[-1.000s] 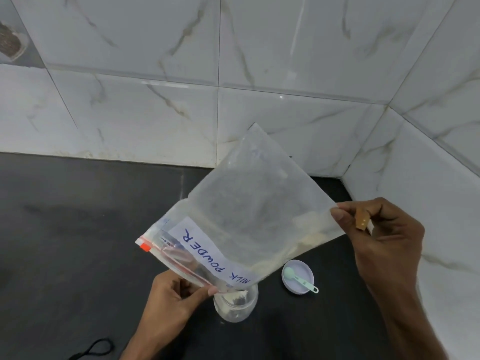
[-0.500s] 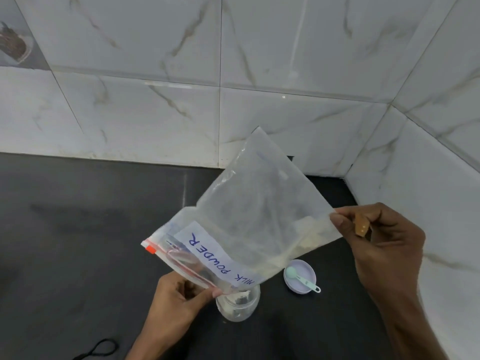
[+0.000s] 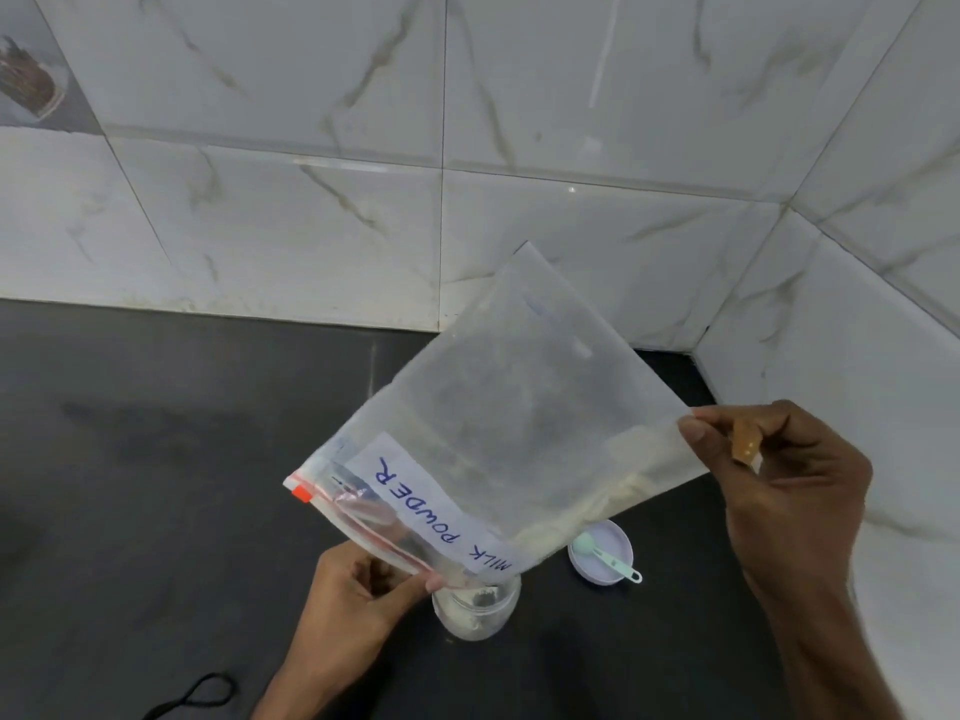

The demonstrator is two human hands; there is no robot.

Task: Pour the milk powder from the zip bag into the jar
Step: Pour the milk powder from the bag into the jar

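Note:
A clear zip bag (image 3: 498, 428) with a white "MILK POWDER" label and a red zip strip is held tilted over the black counter. Its mouth points down over a small clear jar (image 3: 475, 610), which has pale powder inside. A line of powder lies along the bag's lower edge. My left hand (image 3: 358, 600) pinches the bag's mouth corner just left of the jar. My right hand (image 3: 779, 485) pinches the bag's raised bottom corner at the right.
A round pale lid (image 3: 602, 556) with a small green scoop (image 3: 608, 553) on it lies right of the jar. White marble tiled walls (image 3: 311, 226) close the back and right. A black cord (image 3: 192, 693) lies at the bottom left of the dark counter (image 3: 156, 485).
The bag has shifted slightly right and down with both hands still holding it; its mouth stays over the jar.

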